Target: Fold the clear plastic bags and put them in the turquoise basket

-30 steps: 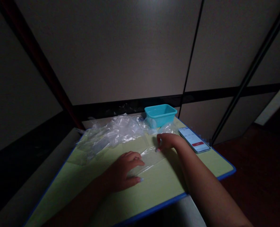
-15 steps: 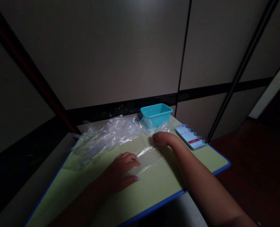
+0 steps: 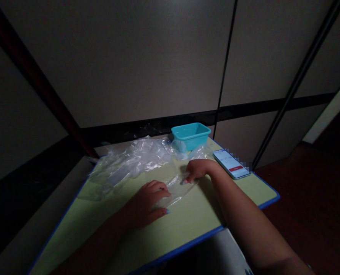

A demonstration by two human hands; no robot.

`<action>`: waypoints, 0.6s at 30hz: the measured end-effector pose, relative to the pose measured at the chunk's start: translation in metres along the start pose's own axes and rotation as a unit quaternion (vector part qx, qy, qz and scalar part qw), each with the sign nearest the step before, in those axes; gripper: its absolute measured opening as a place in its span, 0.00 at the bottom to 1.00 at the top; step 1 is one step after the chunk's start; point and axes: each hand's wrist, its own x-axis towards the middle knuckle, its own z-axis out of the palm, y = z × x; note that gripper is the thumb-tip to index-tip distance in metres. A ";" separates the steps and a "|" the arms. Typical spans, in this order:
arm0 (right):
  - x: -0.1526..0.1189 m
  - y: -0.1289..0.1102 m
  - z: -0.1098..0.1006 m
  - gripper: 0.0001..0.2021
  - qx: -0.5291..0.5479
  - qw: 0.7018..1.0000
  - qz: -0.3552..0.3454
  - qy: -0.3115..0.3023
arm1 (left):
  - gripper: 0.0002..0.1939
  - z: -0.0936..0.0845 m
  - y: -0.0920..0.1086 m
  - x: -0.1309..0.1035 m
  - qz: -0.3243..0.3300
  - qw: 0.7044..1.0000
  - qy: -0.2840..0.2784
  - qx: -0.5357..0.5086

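Note:
A clear plastic bag lies on the yellow-green tabletop between my hands. My left hand rests on its near left end, thumb apart from the other fingers. At the far right end of the bag, my right hand is bent downward with its fingers closed together on the plastic. Part of the bag is hidden under both hands. Beyond them, a heap of crumpled clear plastic bags spreads over the back left of the table.
A turquoise plastic basket stands at the back of the table, with more clear plastic against it. A phone with a lit screen lies to the right of my right hand. Cabinet panels rise behind the table.
My right fingers have turned down and drawn together on the bag, which is now more wrinkled and bunched. My left hand stays nearly where it was.

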 end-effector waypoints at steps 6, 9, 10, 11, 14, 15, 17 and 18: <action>-0.004 0.002 -0.001 0.15 0.008 1.000 -0.003 0.001 | 0.19 -0.003 0.001 0.000 0.008 1.000 0.004 -0.024; -0.003 0.002 0.000 0.15 0.010 0.999 0.010 0.032 | 0.18 -0.004 0.002 -0.001 0.007 0.999 0.010 -0.030; -0.002 0.003 0.000 0.15 0.018 0.999 0.019 0.041 | 0.18 -0.004 0.002 -0.001 0.006 1.000 0.011 -0.028; 0.000 0.003 0.001 0.15 0.027 0.998 0.028 0.049 | 0.17 -0.004 0.003 -0.001 0.004 1.000 0.009 -0.024; 0.005 0.004 0.005 0.14 0.056 0.995 0.052 0.071 | 0.17 -0.003 0.004 -0.001 0.002 1.000 0.008 -0.012; 0.007 0.004 0.006 0.14 0.078 0.992 0.059 0.076 | 0.17 -0.003 0.004 -0.001 0.001 1.000 0.008 -0.009; 0.012 0.005 0.009 0.14 0.135 0.985 0.073 0.085 | 0.18 -0.002 0.005 0.000 0.000 1.000 0.007 -0.003; 0.014 0.005 0.010 0.15 0.165 0.979 0.081 0.092 | 0.18 -0.002 0.006 0.000 0.000 1.000 0.009 0.000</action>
